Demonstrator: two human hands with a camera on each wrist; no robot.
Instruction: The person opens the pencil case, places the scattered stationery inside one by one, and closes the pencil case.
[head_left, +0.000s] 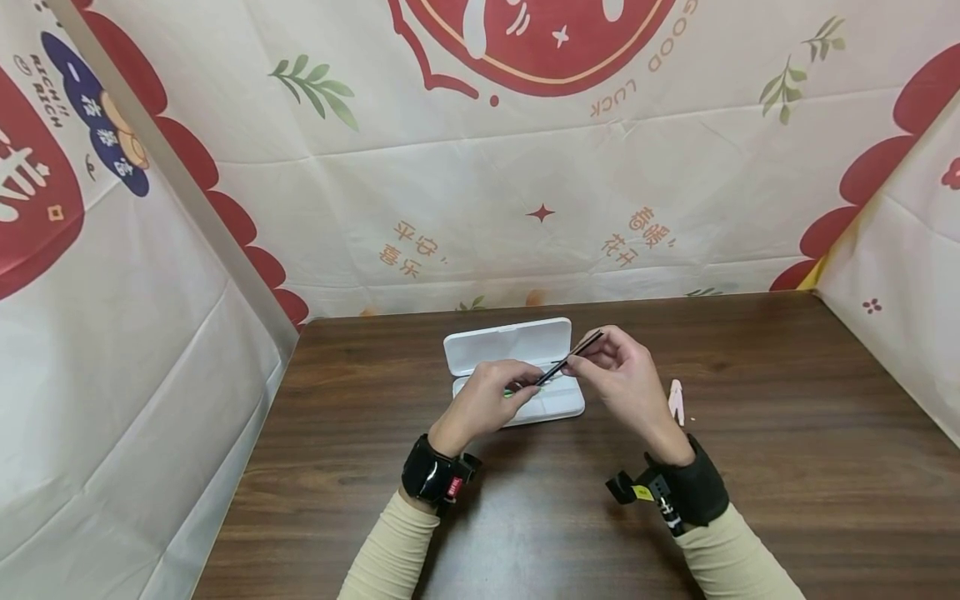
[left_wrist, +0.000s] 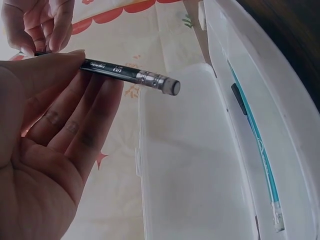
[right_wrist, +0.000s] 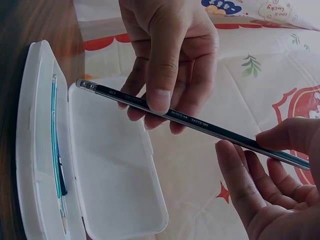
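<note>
Pencil [right_wrist: 220, 131] in fingers [right_wrist: 231, 167], blurred print [left_wrist: 96, 65], possibly branding

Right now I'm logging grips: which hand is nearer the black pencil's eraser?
Left. The left hand pinches the black pencil nearer its eraser; the right hand holds it farther along.

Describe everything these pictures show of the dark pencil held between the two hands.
The dark pencil is slim, straight and glossy, with pale lettering, a silvery, metal-looking band and a greyish eraser. In the head view it slants up rightward, partly in front of the open white case. The left hand pinches it near the eraser, the right hand nearer the other end, whose tip is too small to make out.
</note>
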